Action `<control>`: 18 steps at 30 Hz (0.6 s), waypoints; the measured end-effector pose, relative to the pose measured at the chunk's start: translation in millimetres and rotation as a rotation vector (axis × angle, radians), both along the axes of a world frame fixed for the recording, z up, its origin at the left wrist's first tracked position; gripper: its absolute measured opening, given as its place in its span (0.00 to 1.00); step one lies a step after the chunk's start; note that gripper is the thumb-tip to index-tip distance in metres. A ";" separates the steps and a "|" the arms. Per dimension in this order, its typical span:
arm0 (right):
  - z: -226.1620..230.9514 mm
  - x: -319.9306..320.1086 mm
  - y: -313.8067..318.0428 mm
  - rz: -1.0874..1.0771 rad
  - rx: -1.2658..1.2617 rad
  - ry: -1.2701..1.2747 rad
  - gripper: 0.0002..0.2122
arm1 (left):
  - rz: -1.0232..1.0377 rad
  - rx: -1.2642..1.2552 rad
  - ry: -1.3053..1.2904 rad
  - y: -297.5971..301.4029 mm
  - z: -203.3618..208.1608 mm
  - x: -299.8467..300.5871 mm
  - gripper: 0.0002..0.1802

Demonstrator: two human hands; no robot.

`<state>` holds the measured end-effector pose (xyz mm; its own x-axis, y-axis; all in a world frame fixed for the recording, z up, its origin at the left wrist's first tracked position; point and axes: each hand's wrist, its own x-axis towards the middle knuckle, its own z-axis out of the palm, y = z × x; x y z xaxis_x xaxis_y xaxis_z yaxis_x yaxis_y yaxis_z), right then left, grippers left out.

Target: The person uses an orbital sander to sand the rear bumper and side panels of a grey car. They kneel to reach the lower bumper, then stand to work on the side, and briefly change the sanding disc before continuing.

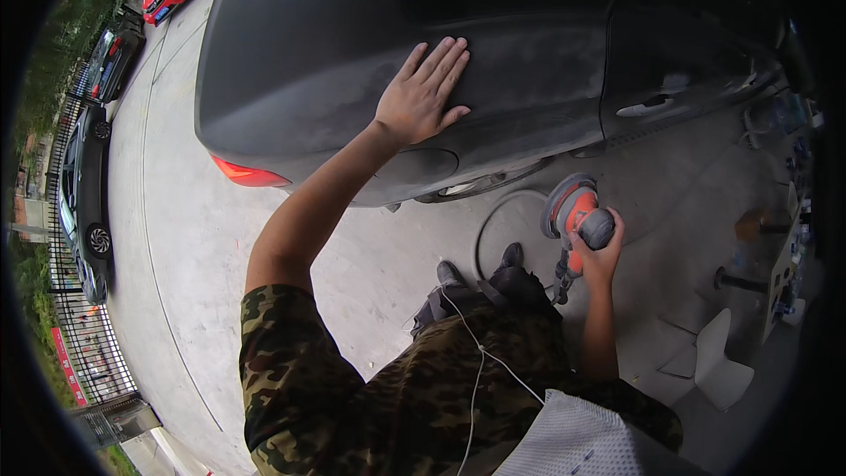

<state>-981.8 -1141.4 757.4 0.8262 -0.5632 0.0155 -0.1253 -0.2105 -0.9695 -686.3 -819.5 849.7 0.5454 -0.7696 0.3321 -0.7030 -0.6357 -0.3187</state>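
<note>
Up on the dark car [520,62], left hand [423,92] lies flat, holding nothing; right hand [603,252] grips the orange sander [575,204] off to the side, probably keeping it outta the palm's way.

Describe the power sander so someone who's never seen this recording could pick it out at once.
Find the dark car across the upper middle of the view. Below its side, the person's right hand grips the sander. Its orange body and round grey head set it apart from the plain white chair at lower right.
</note>
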 end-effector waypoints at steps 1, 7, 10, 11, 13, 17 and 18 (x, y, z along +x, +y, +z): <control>-2.6 2.0 -5.7 0.011 -0.061 0.031 0.40 | -0.034 -0.024 0.007 -19.6 0.1 2.8 0.48; -7.1 10.3 -35.9 0.100 -0.112 -0.015 0.41 | -0.092 0.016 0.008 -143.2 7.3 17.5 0.48; -2.5 14.1 -44.8 0.103 -0.120 0.006 0.41 | -0.097 0.018 -0.041 -189.0 10.7 15.7 0.48; -0.8 15.4 -46.7 0.110 -0.125 0.008 0.41 | -0.095 0.033 -0.053 -194.0 11.1 15.1 0.48; 2.5 17.3 -51.9 0.122 -0.137 0.002 0.41 | -0.085 0.019 -0.061 -183.9 9.8 13.9 0.48; 8.7 22.7 -58.9 0.111 -0.020 0.030 0.40 | -0.041 -0.061 0.008 -114.9 13.3 6.5 0.47; 10.8 23.9 -59.0 0.122 -0.036 0.030 0.40 | -0.015 -0.079 0.057 -91.2 16.5 2.8 0.47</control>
